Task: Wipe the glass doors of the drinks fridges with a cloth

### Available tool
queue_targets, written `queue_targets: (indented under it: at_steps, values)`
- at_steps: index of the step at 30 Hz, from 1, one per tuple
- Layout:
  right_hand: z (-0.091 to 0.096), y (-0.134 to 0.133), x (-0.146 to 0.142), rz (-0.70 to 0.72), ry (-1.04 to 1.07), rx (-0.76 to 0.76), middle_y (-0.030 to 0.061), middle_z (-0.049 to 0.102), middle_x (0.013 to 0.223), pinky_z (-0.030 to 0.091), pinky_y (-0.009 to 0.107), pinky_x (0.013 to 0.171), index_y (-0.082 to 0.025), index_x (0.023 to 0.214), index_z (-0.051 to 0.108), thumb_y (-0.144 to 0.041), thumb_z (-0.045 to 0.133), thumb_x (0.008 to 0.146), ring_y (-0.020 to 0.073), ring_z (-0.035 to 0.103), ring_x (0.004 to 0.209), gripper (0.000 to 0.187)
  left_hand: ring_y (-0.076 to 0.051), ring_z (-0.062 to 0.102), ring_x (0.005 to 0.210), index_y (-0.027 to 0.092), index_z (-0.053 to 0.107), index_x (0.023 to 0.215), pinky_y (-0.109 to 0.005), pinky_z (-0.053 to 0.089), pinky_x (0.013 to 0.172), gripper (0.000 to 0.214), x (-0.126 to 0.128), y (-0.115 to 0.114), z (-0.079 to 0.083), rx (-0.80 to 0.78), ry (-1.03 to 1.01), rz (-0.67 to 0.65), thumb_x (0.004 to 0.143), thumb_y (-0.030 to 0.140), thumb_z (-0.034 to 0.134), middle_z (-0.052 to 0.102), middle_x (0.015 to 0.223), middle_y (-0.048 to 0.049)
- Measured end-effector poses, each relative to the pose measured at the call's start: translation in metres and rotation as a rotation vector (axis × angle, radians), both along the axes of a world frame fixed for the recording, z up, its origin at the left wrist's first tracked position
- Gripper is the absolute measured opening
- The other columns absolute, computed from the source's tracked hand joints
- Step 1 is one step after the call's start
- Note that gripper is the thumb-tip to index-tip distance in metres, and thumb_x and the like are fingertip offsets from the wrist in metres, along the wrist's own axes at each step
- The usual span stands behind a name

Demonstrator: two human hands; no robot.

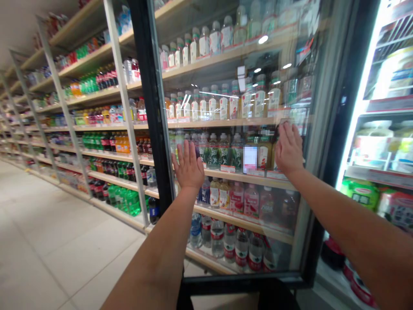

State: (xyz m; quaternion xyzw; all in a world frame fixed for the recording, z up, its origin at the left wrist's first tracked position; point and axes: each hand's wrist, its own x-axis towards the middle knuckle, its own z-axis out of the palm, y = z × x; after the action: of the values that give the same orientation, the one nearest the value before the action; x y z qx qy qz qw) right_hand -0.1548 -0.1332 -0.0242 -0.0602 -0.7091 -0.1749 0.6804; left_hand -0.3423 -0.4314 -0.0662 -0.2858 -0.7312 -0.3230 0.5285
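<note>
A glass cooler door [226,142] with a black frame stands swung open in front of me. My left hand [189,165] lies against the left part of the glass, fingers spread and palm forward. Higher up and to the right, my right hand [289,148] presses on the glass with its fingers stretched out and close together. A small pale patch shows by the right fingertips; whether it is a cloth or a reflection I cannot tell. Through the pane, rows of drink bottles [222,150] are visible, with light reflections over them.
Lit cooler shelves [383,174] with bottles and packs are at the right, beside the door's edge. Long store shelves [106,153] full of drinks run along the left. Pale floor tiles [41,241] lie at lower left.
</note>
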Motion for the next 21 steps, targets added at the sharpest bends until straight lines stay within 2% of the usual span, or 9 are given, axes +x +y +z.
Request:
queue_targets:
  at_steps: [2,4,8,10,12,14,16,18,21]
  values:
    - [-0.015,0.000,0.003,0.009,-0.140,0.122,0.0135,0.045,0.161,0.032,0.058,0.123,-0.019,0.161,0.032,-0.022,0.041,0.099,0.0307,0.027,0.156,0.062,-0.028,0.007,0.160,0.013,0.031,0.161,-0.052,0.000,0.130,0.062,-0.001,0.000,0.000,0.006,0.004,-0.004,0.102,0.030,0.038,0.020,0.170,-0.0116]
    - [-0.017,0.003,0.008,0.010,-0.258,0.185,0.0114,0.047,0.160,0.032,0.056,0.123,-0.022,0.160,0.034,-0.023,0.044,0.099,0.0292,0.030,0.155,0.062,-0.028,0.007,0.160,0.012,0.031,0.161,-0.053,0.001,0.130,0.062,-0.001,0.000,-0.001,0.001,0.015,0.006,0.102,0.030,0.038,0.020,0.170,-0.0119]
    - [0.014,0.012,0.010,-0.009,-0.082,-0.030,0.0168,0.040,0.163,0.031,0.060,0.123,-0.013,0.159,0.037,-0.024,0.038,0.101,0.0327,0.028,0.155,0.059,-0.029,0.007,0.160,0.010,0.031,0.161,-0.054,0.002,0.130,0.063,-0.002,0.001,0.000,0.002,0.027,0.010,0.101,0.029,0.038,0.020,0.170,-0.0125]
    - [0.020,0.007,0.004,-0.006,0.010,-0.086,0.0183,0.036,0.165,0.030,0.062,0.123,-0.010,0.160,0.032,-0.024,0.036,0.101,0.0341,0.023,0.157,0.061,-0.029,0.007,0.160,0.011,0.031,0.161,-0.054,0.001,0.130,0.063,-0.001,0.001,0.000,0.013,0.022,-0.012,0.101,0.028,0.039,0.020,0.170,-0.0126]
    - [0.012,-0.003,-0.002,0.010,-0.082,0.020,0.0145,0.038,0.165,0.030,0.060,0.124,-0.016,0.162,0.029,-0.023,0.038,0.101,0.0321,0.022,0.158,0.062,-0.028,0.006,0.160,0.011,0.031,0.161,-0.054,0.000,0.130,0.063,0.000,0.000,0.000,0.020,0.014,-0.037,0.100,0.027,0.040,0.021,0.170,-0.0131]
    - [-0.001,-0.014,-0.005,0.035,-0.292,0.214,0.0090,0.045,0.162,0.031,0.054,0.125,-0.024,0.162,0.029,-0.022,0.041,0.100,0.0278,0.028,0.156,0.063,-0.028,0.005,0.160,0.011,0.031,0.161,-0.054,0.000,0.130,0.063,0.000,0.000,0.000,0.017,0.013,-0.040,0.101,0.027,0.040,0.020,0.170,-0.0132]
    - [-0.007,-0.017,-0.004,0.049,-0.423,0.321,0.0062,0.049,0.159,0.031,0.050,0.126,-0.028,0.161,0.032,-0.021,0.043,0.100,0.0249,0.033,0.154,0.062,-0.028,0.005,0.160,0.011,0.031,0.161,-0.054,0.000,0.130,0.063,-0.001,0.001,0.000,0.010,0.017,-0.018,0.101,0.028,0.039,0.020,0.170,-0.0127]
    - [-0.001,-0.013,-0.002,0.034,-0.357,0.237,0.0078,0.047,0.160,0.031,0.052,0.126,-0.025,0.160,0.035,-0.022,0.043,0.100,0.0260,0.033,0.154,0.060,-0.028,0.005,0.160,0.011,0.031,0.161,-0.054,0.000,0.130,0.062,-0.002,0.001,-0.001,0.005,0.019,0.000,0.102,0.029,0.038,0.019,0.170,-0.0125]
    - [0.014,-0.004,-0.001,-0.025,-0.050,-0.050,0.0136,0.038,0.165,0.031,0.058,0.124,-0.017,0.161,0.032,-0.025,0.038,0.101,0.0313,0.027,0.156,0.060,-0.028,0.005,0.160,0.011,0.031,0.161,-0.054,0.001,0.130,0.062,-0.003,0.001,-0.001,0.001,0.017,0.006,0.102,0.030,0.036,0.019,0.170,-0.0123]
